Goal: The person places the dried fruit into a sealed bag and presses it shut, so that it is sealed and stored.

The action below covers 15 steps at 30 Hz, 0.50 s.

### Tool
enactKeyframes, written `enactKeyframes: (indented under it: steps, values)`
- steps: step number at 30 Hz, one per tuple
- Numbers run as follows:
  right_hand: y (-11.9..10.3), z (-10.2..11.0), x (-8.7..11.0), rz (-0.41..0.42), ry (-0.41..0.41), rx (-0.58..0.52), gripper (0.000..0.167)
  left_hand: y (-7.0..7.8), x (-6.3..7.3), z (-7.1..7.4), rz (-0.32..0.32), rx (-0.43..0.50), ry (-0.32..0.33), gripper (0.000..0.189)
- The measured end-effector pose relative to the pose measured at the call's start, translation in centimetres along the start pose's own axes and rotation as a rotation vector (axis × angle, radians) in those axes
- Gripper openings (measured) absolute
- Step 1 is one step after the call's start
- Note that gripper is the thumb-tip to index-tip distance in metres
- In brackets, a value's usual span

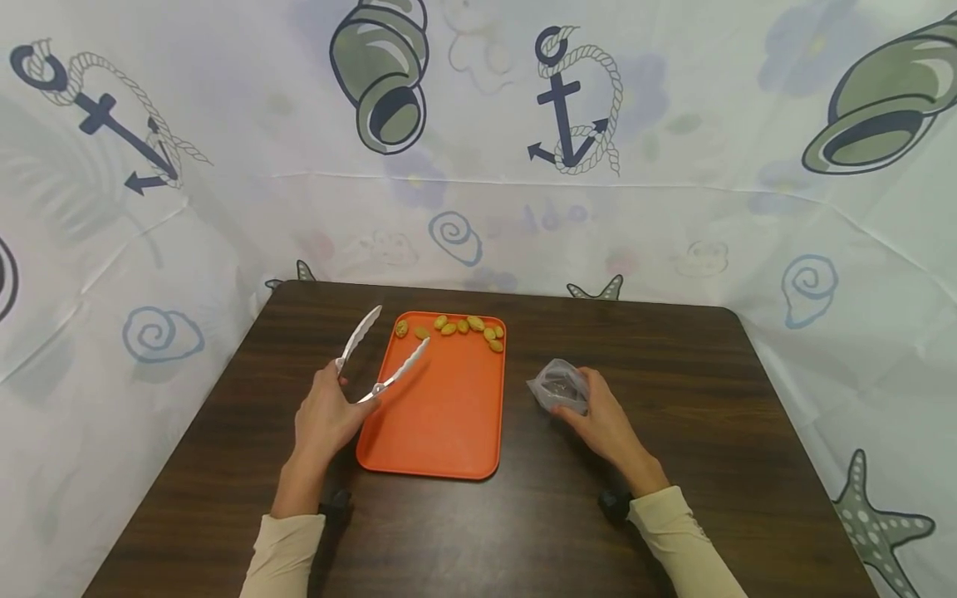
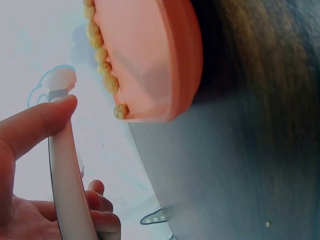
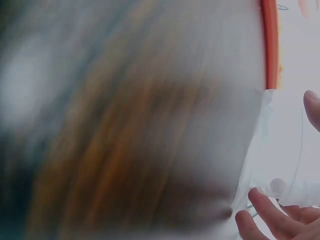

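Observation:
My left hand (image 1: 326, 414) grips a pair of metal tongs (image 1: 404, 368), their two arms spread wide over the left side of an orange tray (image 1: 437, 415). In the left wrist view, the thumb lies on one arm of the tongs (image 2: 68, 170) and the other fingers curl behind it. Several small yellow-brown oval pieces (image 1: 463, 326) lie along the tray's far edge, clear of the tong tips. To the right of the tray, my right hand (image 1: 604, 422) holds a clear plastic bag (image 1: 562, 384) with its mouth open upward, thumb and fingers around its side.
Everything rests on a dark wood-grain table (image 1: 658, 349). A pale cloth (image 1: 486, 216) printed with anchors and shells hangs behind it and along both sides. Dark wrist devices (image 1: 615, 505) sit under the wrists close above the tabletop.

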State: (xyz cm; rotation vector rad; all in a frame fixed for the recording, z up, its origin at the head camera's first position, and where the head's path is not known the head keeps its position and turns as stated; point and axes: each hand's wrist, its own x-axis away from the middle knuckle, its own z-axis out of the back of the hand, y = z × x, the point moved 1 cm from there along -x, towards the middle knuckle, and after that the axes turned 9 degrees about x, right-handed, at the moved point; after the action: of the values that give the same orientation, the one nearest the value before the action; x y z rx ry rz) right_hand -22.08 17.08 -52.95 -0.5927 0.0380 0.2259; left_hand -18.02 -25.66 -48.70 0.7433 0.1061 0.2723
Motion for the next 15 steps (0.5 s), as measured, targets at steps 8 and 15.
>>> enactKeyframes:
  steps: [8,15]
  values:
    - [0.5,-0.8,-0.5,-0.016,0.037,-0.079,0.080,0.1,0.1,-0.3,-0.011,0.000,0.000,0.082]
    - [0.8,-1.1,-0.7,-0.049,0.033,-0.147,0.080,0.2,0.0,-0.5,-0.005,-0.003,-0.003,0.083]
